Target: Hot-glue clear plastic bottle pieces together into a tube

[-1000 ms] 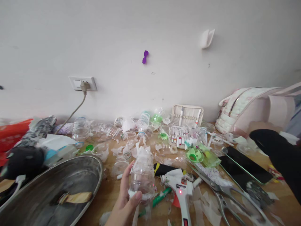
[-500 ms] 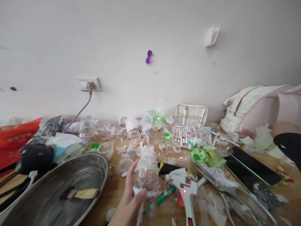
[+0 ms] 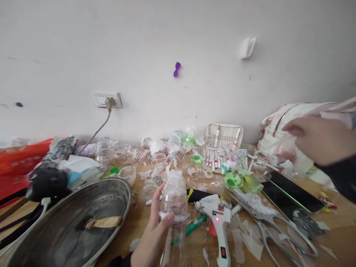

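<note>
Head | left hand (image 3: pixel 151 235): fingers clasp bottle (image 3: pixel 174 202) | right hand (image 3: pixel 324 140): blurred, finger state indeterminable | glue gun (image 3: pixel 221 230): right of left fingers

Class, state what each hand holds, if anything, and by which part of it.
The left hand grips a clear, cylindrical plastic bottle around its middle. The right hand is too blurred to tell.
</note>
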Tool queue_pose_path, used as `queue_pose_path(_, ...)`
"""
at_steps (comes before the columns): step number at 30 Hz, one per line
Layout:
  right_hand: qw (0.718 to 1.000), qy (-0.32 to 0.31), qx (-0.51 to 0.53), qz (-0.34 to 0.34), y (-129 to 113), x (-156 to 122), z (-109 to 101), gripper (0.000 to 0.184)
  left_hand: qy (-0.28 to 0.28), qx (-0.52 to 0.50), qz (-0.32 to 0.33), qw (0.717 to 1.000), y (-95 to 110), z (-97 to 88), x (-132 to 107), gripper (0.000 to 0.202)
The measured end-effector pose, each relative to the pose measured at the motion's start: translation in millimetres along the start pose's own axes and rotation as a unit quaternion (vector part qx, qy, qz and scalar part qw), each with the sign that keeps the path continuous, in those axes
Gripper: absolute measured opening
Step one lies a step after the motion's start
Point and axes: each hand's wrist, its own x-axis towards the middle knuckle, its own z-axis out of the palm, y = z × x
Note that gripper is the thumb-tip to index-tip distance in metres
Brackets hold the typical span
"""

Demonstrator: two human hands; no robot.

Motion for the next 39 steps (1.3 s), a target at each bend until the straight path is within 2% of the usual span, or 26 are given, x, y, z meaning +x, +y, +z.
queue_pose_path(2, 0.997, -0.062, 0.018, -0.044, -8.9, -32.9, 0.1, 0.022, 0.001, 0.004, 0.002, 1.0, -1.6, -0.9, 1.5, 0.074)
queue_pose_path(3, 0.991, -0.075, 0.046, -0.103, -13.0, -54.0, 2.7, 0.026, 0.001, 0.005, 0.003, 1.0, -2.1, -1.1, 2.2, 0.075)
queue_pose_path(5, 0.956, 0.0, 0.138, -0.26, -19.0, -98.1, 11.7, 0.033, -0.003, 0.006, 0.007, 1.0, -2.2, -0.8, 2.9, 0.076)
queue_pose_path(6, 0.946, 0.022, 0.153, -0.284, -19.8, -118.3, 17.8, 0.029, -0.01, 0.004, 0.006, 1.0, -2.0, -0.4, 3.1, 0.077)
queue_pose_path(8, 0.952, 0.091, 0.158, -0.244, -15.9, -151.1, 32.2, 0.022, -0.031, 0.0, -0.002, 1.0, -1.0, 1.0, 2.8, 0.082)
queue_pose_path(10, 0.974, 0.014, 0.18, -0.14, -5.7, -173.3, 48.6, 0.015, -0.036, -0.002, -0.013, 0.999, 0.8, 3.0, 1.8, 0.085)
queue_pose_path(11, 0.971, -0.009, 0.219, -0.1, 0.3, -180.9, 56.8, 0.019, -0.031, -0.002, -0.019, 0.999, 1.9, 4.1, 1.1, 0.085)
queue_pose_path(12, 0.963, -0.063, 0.255, -0.063, 5.9, -186.4, 64.7, 0.026, -0.023, 0.0, -0.026, 0.999, 3.1, 5.1, 0.3, 0.083)
queue_pose_path(13, 0.951, -0.112, 0.287, -0.036, 10.5, -190.0, 71.9, 0.026, -0.014, 0.003, -0.033, 0.999, 4.4, 6.0, -0.5, 0.081)
queue_pose_path(15, 0.938, -0.178, 0.296, -0.028, 14.9, -192.3, 83.5, 0.02, -0.005, 0.017, -0.044, 0.999, 6.9, 7.0, -1.9, 0.078)
queue_pose_path(19, 0.925, -0.213, 0.315, -0.006, 7.1, -184.5, 95.9, 0.04, -0.021, 0.08, -0.045, 0.996, 8.2, 4.3, -4.5, 0.076)
queue_pose_path(21, 0.896, -0.196, 0.395, 0.048, 0.2, -181.2, 99.6, 0.042, -0.044, 0.088, -0.049, 0.994, 6.1, 0.8, -6.5, 0.072)
queue_pose_path(24, 0.838, -0.111, 0.519, 0.123, -6.9, -184.0, 107.0, 0.033, -0.097, 0.036, -0.081, 0.991, 0.2, -5.9, -8.4, 0.071)
queue_pose_path(26, 0.813, -0.071, 0.561, 0.142, -7.8, -189.7, 113.5, 0.027, -0.132, 0.005, -0.105, 0.986, -5.0, -10.4, -6.7, 0.072)
queue_pose_path(30, 0.797, -0.072, 0.584, 0.135, -4.4, -198.2, 122.7, 0.019, -0.188, -0.044, -0.112, 0.975, -15.2, -15.1, 1.6, 0.078)
queue_pose_path(33, 0.788, -0.077, 0.597, 0.129, -3.5, -197.7, 121.5, 0.018, -0.218, -0.09, -0.121, 0.964, -17.3, -7.8, 0.8, 0.089)
queue_pose_path(36, 0.787, -0.091, 0.6, 0.113, -6.1, -194.7, 116.6, 0.02, -0.192, -0.08, -0.185, 0.96, -14.9, 7.1, -9.4, 0.074)
queue_pose_path(38, 0.789, -0.088, 0.599, 0.103, -7.7, -194.0, 115.5, 0.023, -0.206, -0.081, -0.168, 0.961, -14.0, 15.4, -16.0, 0.07)
queue_pose_path(39, 0.79, -0.08, 0.599, 0.105, -7.7, -194.3, 116.4, 0.023, -0.231, -0.074, -0.16, 0.957, -14.2, 17.9, -18.1, 0.07)
